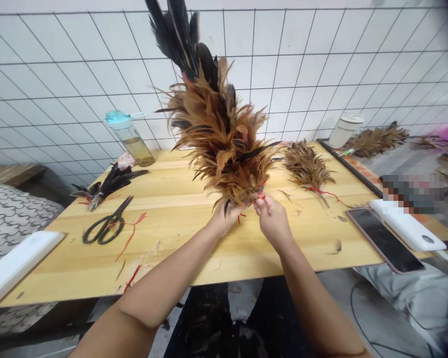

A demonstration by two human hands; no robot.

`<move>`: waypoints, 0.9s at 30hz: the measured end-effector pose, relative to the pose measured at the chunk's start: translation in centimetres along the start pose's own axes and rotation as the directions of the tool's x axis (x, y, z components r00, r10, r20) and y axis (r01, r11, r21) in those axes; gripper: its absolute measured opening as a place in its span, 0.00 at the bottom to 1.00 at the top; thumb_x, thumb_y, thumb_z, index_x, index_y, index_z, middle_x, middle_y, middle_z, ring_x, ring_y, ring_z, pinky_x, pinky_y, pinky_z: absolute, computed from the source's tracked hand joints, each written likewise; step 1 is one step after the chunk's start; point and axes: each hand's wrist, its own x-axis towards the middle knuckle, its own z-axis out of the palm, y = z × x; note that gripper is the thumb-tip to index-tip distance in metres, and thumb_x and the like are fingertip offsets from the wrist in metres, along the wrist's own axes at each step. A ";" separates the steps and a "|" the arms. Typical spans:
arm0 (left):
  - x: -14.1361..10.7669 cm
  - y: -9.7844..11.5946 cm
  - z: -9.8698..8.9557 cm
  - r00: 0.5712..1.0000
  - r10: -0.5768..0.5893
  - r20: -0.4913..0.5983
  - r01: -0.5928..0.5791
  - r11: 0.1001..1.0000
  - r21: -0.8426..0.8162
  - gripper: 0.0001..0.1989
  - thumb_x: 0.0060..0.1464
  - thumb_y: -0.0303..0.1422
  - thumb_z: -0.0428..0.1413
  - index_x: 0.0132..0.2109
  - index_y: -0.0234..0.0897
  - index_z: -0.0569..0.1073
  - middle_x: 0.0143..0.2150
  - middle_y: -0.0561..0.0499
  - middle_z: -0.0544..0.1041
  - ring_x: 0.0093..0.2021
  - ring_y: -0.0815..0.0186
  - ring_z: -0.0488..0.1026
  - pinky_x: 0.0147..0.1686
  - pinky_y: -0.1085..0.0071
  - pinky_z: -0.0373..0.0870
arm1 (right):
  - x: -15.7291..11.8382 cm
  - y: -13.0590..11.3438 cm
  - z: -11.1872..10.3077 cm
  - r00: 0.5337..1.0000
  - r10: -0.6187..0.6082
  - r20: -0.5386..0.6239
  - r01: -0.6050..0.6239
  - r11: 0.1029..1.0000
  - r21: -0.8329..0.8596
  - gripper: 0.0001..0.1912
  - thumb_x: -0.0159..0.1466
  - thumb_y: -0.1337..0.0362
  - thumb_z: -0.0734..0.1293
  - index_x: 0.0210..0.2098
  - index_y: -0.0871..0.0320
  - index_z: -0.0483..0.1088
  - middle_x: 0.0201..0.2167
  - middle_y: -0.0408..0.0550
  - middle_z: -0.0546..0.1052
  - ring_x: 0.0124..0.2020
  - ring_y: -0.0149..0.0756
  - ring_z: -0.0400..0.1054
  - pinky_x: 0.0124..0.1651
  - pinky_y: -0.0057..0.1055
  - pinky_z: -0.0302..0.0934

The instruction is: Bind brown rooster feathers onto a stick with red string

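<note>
A large feather duster point(224, 134), brown and fluffy with long black feathers at its top, rises tilted to the left above the table. My left hand point(227, 219) is closed around its lower end, with the fingers partly behind the feathers. At the same end my right hand point(271, 214) is closed, thumb and fingers pinching red string point(261, 193) against the base. A loose red string end hangs between the hands. The handle itself is hidden by my hands and the feathers.
Black scissors point(110, 223) and a bundle of black feathers point(114, 181) lie left. Behind stands a water bottle point(130, 139). To the right are a smaller brown feather bunch point(308, 164), a phone point(384, 238), a white power bank point(406, 226) and a white cup point(345, 130).
</note>
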 end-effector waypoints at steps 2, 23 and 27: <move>-0.5 0.6 0.7 1.000 -0.010 0.024 0.014 0.985 -0.171 0.16 0.48 0.37 0.62 0.44 0.37 0.78 0.47 0.47 0.79 0.52 0.59 0.74 0.58 0.61 0.64 | 0.7 0.0 0.4 0.990 -0.045 -0.132 0.009 0.964 -0.268 0.13 0.66 0.64 0.53 0.34 0.58 0.67 0.26 0.48 0.73 0.28 0.35 0.65 0.31 0.29 0.53; 1.6 1.7 -2.6 0.996 -0.080 0.036 0.084 0.989 -0.119 0.11 0.49 0.37 0.59 0.31 0.32 0.72 0.26 0.53 0.74 0.27 0.71 0.69 0.31 0.74 0.66 | 1.7 -0.8 1.5 0.911 0.020 0.413 -0.126 0.965 0.230 0.18 0.65 0.51 0.59 0.37 0.60 0.69 0.30 0.49 0.72 0.31 0.34 0.64 0.31 0.28 0.59; 1.5 1.9 -3.1 0.979 -0.053 0.198 0.085 0.984 -0.158 0.12 0.48 0.38 0.61 0.34 0.31 0.73 0.30 0.51 0.74 0.30 0.70 0.70 0.32 0.72 0.67 | 2.4 -0.1 -1.0 0.818 0.048 0.573 -0.411 0.746 0.524 0.22 0.58 0.45 0.66 0.36 0.58 0.71 0.36 0.50 0.73 0.39 0.34 0.66 0.32 0.25 0.61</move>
